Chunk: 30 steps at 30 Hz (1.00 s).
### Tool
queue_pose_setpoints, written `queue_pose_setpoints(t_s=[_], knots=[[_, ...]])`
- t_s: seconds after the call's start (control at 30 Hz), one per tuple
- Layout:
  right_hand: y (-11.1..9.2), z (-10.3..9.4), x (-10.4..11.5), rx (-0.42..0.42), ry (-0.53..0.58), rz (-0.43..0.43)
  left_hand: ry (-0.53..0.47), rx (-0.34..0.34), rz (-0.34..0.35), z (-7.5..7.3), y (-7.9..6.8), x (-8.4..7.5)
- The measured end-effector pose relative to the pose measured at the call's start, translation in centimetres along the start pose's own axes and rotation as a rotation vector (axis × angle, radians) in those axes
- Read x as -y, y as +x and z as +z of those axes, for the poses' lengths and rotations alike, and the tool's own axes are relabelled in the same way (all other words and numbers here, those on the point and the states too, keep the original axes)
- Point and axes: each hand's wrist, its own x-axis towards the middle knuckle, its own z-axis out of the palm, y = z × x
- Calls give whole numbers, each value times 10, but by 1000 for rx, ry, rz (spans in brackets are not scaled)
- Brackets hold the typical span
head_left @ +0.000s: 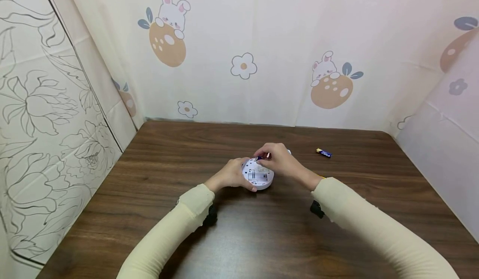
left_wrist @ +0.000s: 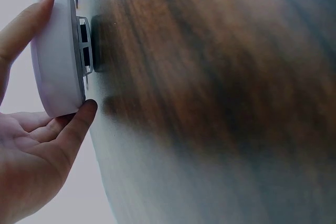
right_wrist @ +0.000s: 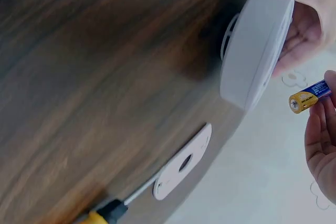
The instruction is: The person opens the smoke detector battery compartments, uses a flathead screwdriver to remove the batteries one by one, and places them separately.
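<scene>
**A:** ok so what's the deal with this round white device (head_left: 259,170)? It's mid-frame in the head view, with what looks like a battery slot (head_left: 258,177) facing up.

**B:** Left hand (head_left: 233,173) has it by the rim, thumb and fingers spread about as wide as the device itself. Right hand (head_left: 278,159) has its fingertips closed in a pinch on a battery (right_wrist: 310,97), gold end poking out.

**A:** Is that one in yet?

**B:** Nope. Far right of the right wrist view, there's a gap between battery and device. The slot looks bare too, though it's tiny in the head view. I'd call this the lining-up bit, just ahead of loading.

**A:** So what does the next move need?

**B:** My take: check which way the ends go, lower it over the slot, then press it flat while the left hand keeps the rim steady.

**A:** Just the one?

**B:** Second battery (head_left: 323,153) lies right of centre in the head view, so probably another round. Screwdriver (right_wrist: 112,211) and white plate (right_wrist: 198,146) sit low in the right wrist view; can't tell if they touch.
</scene>
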Motion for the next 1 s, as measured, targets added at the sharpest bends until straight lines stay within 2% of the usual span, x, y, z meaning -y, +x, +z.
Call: queue_pose_setpoints(t_s=[0.23,0.43,0.63,0.83,1.0], knots=[[-4,-17,-7,3,-52,78,7,3,-28,0,0,0],[-8,-31,-15,-27,-96,102,5,-6,-28,1,1,1],[-13,-44,-23,-50,-120,177,11,0,-37,1,0,0],[-16,-59,-35,-66,-173,155,15,3,-56,1,0,-1],[-21,-74,-45,-54,-194,202,13,4,-66,1,0,-1]])
